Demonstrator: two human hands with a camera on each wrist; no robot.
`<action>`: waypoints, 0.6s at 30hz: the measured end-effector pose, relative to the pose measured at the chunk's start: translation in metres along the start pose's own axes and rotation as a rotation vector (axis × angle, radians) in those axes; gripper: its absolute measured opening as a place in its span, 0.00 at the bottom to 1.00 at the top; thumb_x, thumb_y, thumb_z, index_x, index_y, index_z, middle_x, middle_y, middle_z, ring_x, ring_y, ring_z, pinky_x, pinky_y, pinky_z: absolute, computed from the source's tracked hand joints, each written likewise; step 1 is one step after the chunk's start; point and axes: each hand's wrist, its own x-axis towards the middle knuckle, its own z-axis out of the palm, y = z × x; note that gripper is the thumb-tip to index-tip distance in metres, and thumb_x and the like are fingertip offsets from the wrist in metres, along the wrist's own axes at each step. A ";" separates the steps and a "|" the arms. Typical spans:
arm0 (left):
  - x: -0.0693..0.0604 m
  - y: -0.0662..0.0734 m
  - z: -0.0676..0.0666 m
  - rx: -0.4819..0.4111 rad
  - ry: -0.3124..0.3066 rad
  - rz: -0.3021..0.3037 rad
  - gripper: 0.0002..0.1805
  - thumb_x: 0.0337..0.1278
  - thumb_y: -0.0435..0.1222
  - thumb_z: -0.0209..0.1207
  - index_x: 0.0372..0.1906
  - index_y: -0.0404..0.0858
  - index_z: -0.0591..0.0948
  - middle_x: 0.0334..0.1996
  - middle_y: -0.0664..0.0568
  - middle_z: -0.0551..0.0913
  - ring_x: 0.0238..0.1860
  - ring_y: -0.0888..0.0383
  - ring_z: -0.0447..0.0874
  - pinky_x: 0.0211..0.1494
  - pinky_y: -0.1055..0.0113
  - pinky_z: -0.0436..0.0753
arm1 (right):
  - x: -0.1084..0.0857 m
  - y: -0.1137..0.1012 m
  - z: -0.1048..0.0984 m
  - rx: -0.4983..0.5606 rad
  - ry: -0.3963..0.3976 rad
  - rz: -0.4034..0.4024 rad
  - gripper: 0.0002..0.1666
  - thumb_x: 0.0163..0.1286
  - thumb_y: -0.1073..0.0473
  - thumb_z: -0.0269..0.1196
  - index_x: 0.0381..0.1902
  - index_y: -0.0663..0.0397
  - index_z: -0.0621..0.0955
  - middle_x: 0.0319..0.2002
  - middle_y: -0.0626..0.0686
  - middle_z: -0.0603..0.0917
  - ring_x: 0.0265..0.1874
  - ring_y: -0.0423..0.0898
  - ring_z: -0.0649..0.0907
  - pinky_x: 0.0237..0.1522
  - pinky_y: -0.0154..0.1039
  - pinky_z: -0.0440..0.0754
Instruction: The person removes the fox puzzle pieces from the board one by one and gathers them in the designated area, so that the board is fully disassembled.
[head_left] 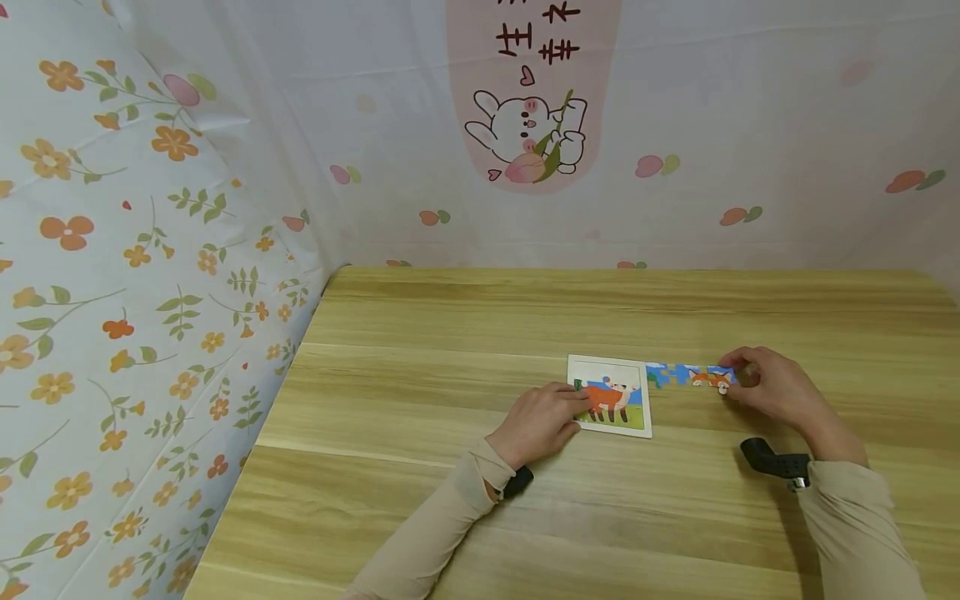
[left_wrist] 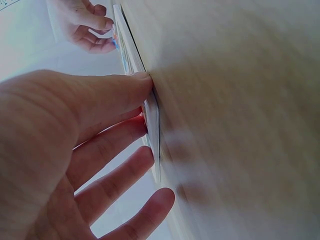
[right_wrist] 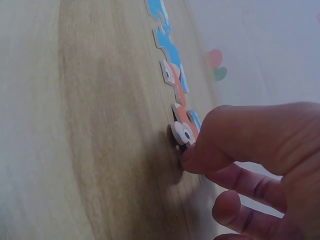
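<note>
From the head: one puzzle board (head_left: 611,372) on one table (head_left: 420,375); a row of pieces (head_left: 680,375) starts by its 3 o'clock side. The left hand (head_left: 542,423) rests at 8 o'clock, fingers nearly straight on it.

Left wrist: its thumb touches the board's edge.

Right wrist: the right hand (right_wrist: 260,145) pinches one eye piece (right_wrist: 184,124); another (right_wrist: 170,75) sits near 11 o'clock. I can't count the blue bits. I'd match the bumps, then press gently.

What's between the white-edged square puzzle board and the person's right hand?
Flat blue-and-orange jigsaw pieces in a row, from the board to the right hand, in the head view.
</note>
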 end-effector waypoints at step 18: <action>0.001 0.000 0.001 -0.005 0.005 -0.005 0.19 0.60 0.38 0.58 0.57 0.46 0.79 0.57 0.58 0.77 0.57 0.59 0.73 0.52 0.68 0.74 | 0.003 0.003 0.002 0.017 -0.027 -0.003 0.19 0.50 0.70 0.66 0.42 0.69 0.78 0.37 0.62 0.78 0.27 0.47 0.73 0.26 0.39 0.69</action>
